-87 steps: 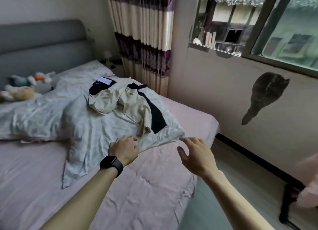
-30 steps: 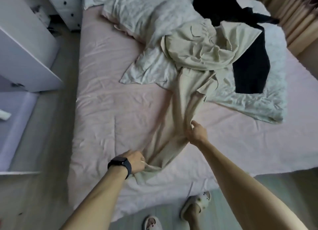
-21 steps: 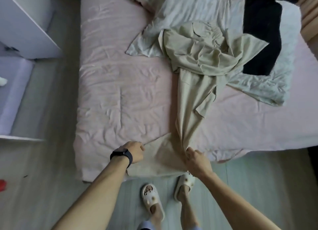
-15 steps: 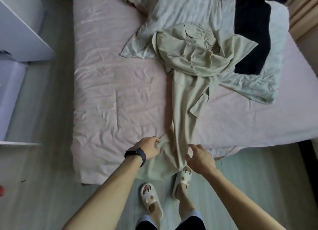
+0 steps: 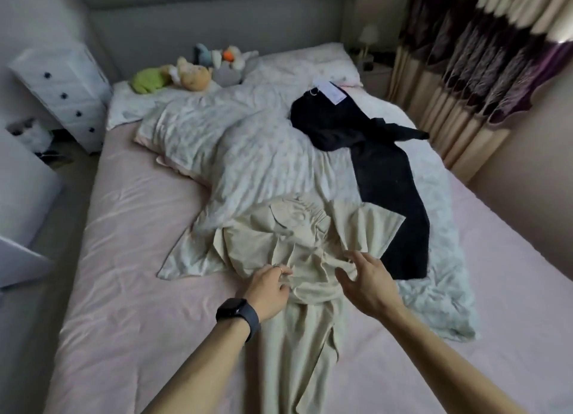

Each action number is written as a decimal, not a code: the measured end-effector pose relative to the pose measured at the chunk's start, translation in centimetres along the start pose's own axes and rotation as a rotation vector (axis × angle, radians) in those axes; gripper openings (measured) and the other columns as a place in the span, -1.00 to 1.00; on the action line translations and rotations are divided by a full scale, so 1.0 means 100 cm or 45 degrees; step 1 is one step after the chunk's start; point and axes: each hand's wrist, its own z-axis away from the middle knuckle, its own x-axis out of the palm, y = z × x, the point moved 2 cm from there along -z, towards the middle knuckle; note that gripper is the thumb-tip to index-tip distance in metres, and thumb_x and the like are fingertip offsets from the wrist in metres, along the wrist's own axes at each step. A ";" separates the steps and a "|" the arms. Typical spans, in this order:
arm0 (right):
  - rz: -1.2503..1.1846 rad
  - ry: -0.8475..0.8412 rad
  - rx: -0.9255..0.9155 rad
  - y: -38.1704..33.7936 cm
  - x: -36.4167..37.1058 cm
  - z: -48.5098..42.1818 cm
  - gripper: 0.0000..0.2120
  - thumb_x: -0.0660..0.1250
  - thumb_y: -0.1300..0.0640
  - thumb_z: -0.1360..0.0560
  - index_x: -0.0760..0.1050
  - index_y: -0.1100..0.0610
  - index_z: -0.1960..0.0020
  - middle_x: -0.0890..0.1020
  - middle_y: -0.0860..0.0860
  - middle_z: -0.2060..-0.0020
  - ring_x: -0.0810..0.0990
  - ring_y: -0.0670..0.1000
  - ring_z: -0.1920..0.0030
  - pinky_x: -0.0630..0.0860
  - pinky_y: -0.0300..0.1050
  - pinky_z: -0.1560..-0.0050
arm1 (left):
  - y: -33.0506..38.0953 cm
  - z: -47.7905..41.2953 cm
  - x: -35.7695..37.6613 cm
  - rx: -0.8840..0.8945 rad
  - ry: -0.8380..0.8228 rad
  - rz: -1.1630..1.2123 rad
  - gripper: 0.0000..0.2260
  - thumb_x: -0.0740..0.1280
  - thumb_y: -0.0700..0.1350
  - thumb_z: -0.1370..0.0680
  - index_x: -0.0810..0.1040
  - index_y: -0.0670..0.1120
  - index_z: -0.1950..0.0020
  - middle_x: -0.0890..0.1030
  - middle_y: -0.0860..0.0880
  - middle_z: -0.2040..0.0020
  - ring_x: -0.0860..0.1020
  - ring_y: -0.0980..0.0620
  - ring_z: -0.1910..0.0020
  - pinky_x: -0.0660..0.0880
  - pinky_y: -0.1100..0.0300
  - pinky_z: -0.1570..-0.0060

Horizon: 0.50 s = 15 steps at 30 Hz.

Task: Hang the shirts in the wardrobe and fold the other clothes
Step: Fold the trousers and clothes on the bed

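Beige trousers [image 5: 297,246] lie on the pink bed sheet [image 5: 130,258], one leg stretched toward me, the waist part bunched on the edge of a pale quilt [image 5: 248,153]. My left hand [image 5: 269,286], with a black watch on the wrist, has its fingers curled into the bunched beige cloth. My right hand [image 5: 366,282] hovers just over the same cloth with its fingers spread, holding nothing. A black garment [image 5: 381,165] with a white tag lies further back on the quilt.
Stuffed toys [image 5: 186,72] sit by the grey headboard. A white drawer unit [image 5: 62,94] stands left of the bed, white furniture nearer on the left. A striped curtain [image 5: 483,60] hangs at the right; a small lamp stands in the far corner.
Both hands have let go of the trouser leg's end at the foot of the bed and moved up to the bunched waist part. The view has risen from my feet to the whole bed.
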 end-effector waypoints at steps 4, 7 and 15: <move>0.013 -0.070 -0.029 0.021 -0.005 -0.102 -0.55 0.18 -0.12 -0.63 0.34 0.01 -0.47 0.50 0.01 -0.36 0.45 0.08 -0.35 0.44 -0.05 -0.26 | 0.016 -0.116 -0.023 0.005 0.089 -0.184 -0.68 0.23 -0.01 -0.59 0.46 0.16 -0.35 0.42 0.11 -0.38 0.43 0.05 -0.33 0.41 0.13 -0.27; 0.045 -0.151 -0.077 0.033 0.002 -0.162 -0.52 0.15 -0.11 -0.64 0.26 0.02 -0.52 0.44 0.02 -0.42 0.41 0.07 -0.39 0.43 -0.05 -0.30 | 0.023 -0.188 -0.028 0.004 0.094 -0.285 -0.64 0.21 0.01 -0.60 0.41 0.16 -0.40 0.37 0.10 -0.39 0.40 0.04 -0.32 0.41 0.12 -0.27; 0.009 -0.379 -0.197 0.061 0.056 -0.273 -0.48 0.17 0.01 -0.61 0.23 0.09 -0.54 0.43 0.07 -0.44 0.47 0.14 -0.36 0.41 -0.02 -0.29 | 0.030 -0.327 -0.003 -0.013 0.120 -0.547 -0.50 0.22 0.10 -0.60 0.25 0.13 -0.55 0.18 0.00 -0.55 0.21 -0.06 -0.52 0.22 0.02 -0.47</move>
